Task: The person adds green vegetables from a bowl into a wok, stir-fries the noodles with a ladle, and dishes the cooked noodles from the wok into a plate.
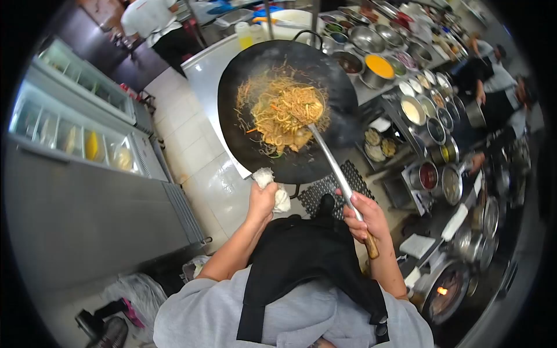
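Observation:
A large black wok (pixel 249 156) holds a heap of cooked noodles (pixel 284 110) with bits of vegetable. My left hand (pixel 261 200) is closed round a white cloth (pixel 281 200) at the wok's near edge; the handle under the cloth is hidden. In my right hand (pixel 364 216) is the wooden-ended handle of a long metal ladle (pixel 332 162). The ladle's bowl rests among the noodles.
A metal counter (pixel 203 75) lies beyond the wok, with a bottle of yellow liquid (pixel 243 36). Pots and bowls crowd the right, near a burner with a flame (pixel 442 290). Fridges (pixel 87 203) stand left. Co-workers are at back left and far right.

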{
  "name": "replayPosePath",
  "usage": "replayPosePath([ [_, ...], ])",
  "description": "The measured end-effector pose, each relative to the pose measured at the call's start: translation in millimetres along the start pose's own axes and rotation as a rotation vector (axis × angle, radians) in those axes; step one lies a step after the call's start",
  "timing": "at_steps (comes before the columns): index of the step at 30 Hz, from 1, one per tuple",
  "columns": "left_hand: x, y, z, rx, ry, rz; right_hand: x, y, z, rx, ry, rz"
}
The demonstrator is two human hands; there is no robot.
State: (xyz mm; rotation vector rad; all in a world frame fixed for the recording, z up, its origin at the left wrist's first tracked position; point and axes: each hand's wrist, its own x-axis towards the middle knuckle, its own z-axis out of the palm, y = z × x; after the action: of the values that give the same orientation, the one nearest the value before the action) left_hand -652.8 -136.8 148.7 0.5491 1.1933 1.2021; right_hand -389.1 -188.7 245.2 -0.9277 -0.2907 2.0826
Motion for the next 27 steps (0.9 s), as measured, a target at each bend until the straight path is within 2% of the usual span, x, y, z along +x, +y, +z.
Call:
replayPosePath([
  [5, 70, -26, 0, -0.125, 0.216, 0.256, 69, -55, -13, -0.135, -0.097, 0.100],
  [8, 91, -23, 17, -0.169, 0.383, 0.306, 98, -91, -30, -0.210, -0.144, 0.169],
  [16, 130, -40, 27, -0.220, 0.610, 0.452, 150, -161, -77, -0.450, -0.200, 0.250],
  [25, 151, -60, 26, -0.229, 0.795, 0.549, 187, -187, -110, -0.629, -0.212, 0.296],
  [27, 151, -61, 26, -0.227, 0.814, 0.526, 188, -186, -111, -0.793, -0.197, 0.240],
])
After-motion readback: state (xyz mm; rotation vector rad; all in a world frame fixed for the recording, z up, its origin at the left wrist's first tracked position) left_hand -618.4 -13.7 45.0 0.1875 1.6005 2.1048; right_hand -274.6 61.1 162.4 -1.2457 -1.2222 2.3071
